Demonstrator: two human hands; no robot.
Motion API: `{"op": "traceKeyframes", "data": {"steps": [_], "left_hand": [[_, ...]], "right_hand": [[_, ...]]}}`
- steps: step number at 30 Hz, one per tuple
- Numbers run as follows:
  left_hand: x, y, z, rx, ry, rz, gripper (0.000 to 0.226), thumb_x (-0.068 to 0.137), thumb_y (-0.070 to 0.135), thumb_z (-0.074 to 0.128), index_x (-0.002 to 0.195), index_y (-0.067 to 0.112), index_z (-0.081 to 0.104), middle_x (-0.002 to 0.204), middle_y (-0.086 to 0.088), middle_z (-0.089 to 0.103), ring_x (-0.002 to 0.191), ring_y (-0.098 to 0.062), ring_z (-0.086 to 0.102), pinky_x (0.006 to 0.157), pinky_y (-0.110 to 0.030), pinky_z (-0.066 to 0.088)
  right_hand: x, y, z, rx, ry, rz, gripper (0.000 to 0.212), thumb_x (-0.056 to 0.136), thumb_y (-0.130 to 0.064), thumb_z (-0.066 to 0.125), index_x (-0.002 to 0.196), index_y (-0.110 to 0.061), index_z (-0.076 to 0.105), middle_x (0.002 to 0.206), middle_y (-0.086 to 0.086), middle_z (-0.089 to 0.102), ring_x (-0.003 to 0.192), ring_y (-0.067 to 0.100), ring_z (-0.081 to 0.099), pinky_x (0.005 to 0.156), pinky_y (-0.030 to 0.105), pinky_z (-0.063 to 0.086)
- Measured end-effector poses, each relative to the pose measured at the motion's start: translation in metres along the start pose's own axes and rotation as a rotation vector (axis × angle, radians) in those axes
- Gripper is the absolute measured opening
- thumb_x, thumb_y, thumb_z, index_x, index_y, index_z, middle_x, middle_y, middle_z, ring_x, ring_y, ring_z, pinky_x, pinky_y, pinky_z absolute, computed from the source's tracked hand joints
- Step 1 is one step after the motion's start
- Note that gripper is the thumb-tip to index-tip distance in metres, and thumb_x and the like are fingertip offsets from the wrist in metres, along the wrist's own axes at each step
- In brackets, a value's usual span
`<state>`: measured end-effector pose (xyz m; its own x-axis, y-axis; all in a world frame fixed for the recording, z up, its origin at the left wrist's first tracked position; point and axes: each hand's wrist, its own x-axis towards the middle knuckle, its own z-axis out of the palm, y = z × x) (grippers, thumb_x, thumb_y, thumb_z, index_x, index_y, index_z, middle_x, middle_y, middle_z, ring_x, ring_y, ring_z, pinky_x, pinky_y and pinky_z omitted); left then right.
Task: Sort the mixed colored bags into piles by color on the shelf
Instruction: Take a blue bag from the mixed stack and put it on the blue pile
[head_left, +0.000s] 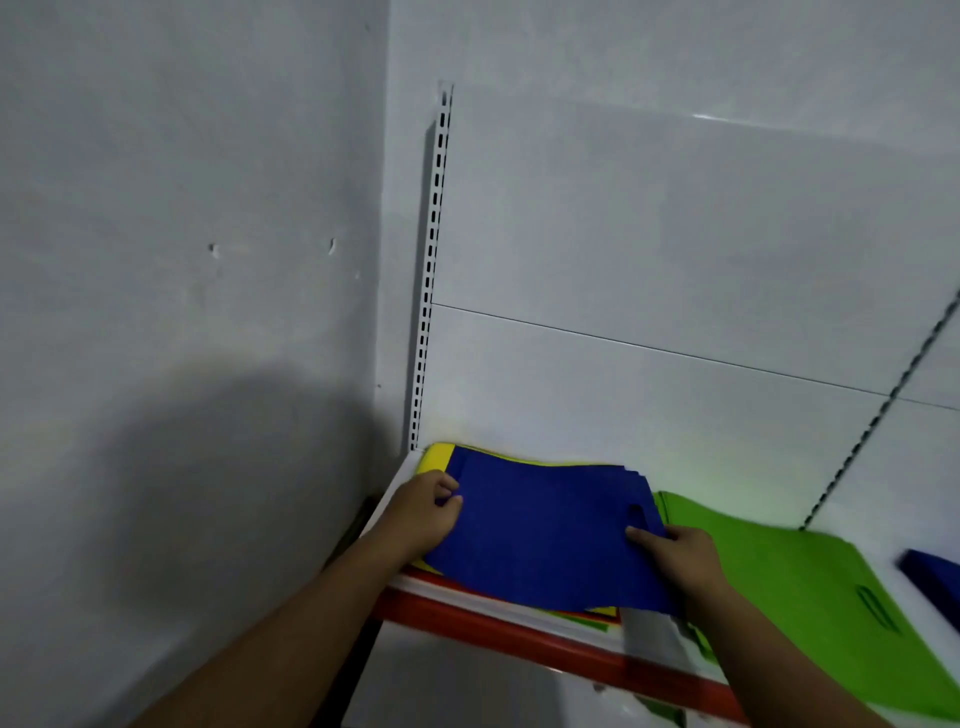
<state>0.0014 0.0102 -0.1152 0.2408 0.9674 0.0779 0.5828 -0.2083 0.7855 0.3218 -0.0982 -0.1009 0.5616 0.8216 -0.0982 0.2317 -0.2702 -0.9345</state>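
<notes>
- Step in hand, as I judge it: taking the top blue bag (540, 530) off the mixed stack (602, 616) at the left end of the shelf (519, 635).
- The left hand (423, 514) pinches the bag's left edge with curled fingers. The right hand (675, 556) grips its right edge beside the handle slot, thumb on top.
- The blue bag lies flat on the stack, its near edge hanging over the shelf front.
- A yellow bag (435, 458) peeks out at the stack's far left; orange and green edges show at the near side.
- A green pile (789, 582) sits just right of the stack, and a blue pile (932, 582) at the far right, partly out of view.
- The next move probably calls for lifting the bag clear and carrying it right, over the green pile, to the blue pile.
</notes>
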Motion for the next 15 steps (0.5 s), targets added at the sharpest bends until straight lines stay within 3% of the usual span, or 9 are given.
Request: {"op": "traceKeyframes", "data": {"steps": [5,8,13,15], "left_hand": [[0.007,0.002,0.002,-0.19,0.071,-0.14,0.021,0.095,0.029,0.063,0.115,0.024,0.064,0.112,0.003,0.054,0.089,-0.01,0.054,0.089,-0.037,0.053],[0.012,-0.003,0.002,-0.303,0.08,-0.2,0.03,0.092,0.025,0.067,0.122,0.02,0.062,0.126,-0.005,0.058,0.102,-0.017,0.059,0.093,-0.039,0.053],[0.016,-0.006,0.0,-0.335,-0.047,-0.263,0.075,0.085,0.024,0.08,0.147,0.011,0.041,0.136,-0.015,0.058,0.112,-0.028,0.064,0.095,-0.042,0.055],[0.017,-0.003,0.002,-0.307,-0.059,-0.236,0.072,0.086,0.019,0.078,0.147,0.009,0.041,0.137,-0.014,0.058,0.113,-0.028,0.063,0.092,-0.039,0.055]], "right_hand": [[0.0,0.003,-0.007,-0.014,-0.058,-0.049,0.023,0.089,-0.021,0.075,0.1,-0.001,0.07,0.085,0.013,0.075,0.063,0.024,0.074,0.046,0.027,0.055],[0.002,0.002,-0.007,-0.151,-0.072,-0.155,0.024,0.092,-0.026,0.072,0.102,-0.005,0.071,0.086,0.006,0.075,0.07,0.021,0.074,0.054,0.028,0.056],[0.002,-0.001,-0.003,-0.264,-0.052,-0.285,0.02,0.093,-0.033,0.07,0.1,-0.015,0.067,0.088,-0.001,0.073,0.073,0.015,0.072,0.059,0.028,0.057],[0.001,-0.002,-0.002,-0.275,-0.043,-0.302,0.019,0.092,-0.035,0.069,0.1,-0.018,0.065,0.089,-0.002,0.073,0.073,0.013,0.071,0.056,0.023,0.054]]}}
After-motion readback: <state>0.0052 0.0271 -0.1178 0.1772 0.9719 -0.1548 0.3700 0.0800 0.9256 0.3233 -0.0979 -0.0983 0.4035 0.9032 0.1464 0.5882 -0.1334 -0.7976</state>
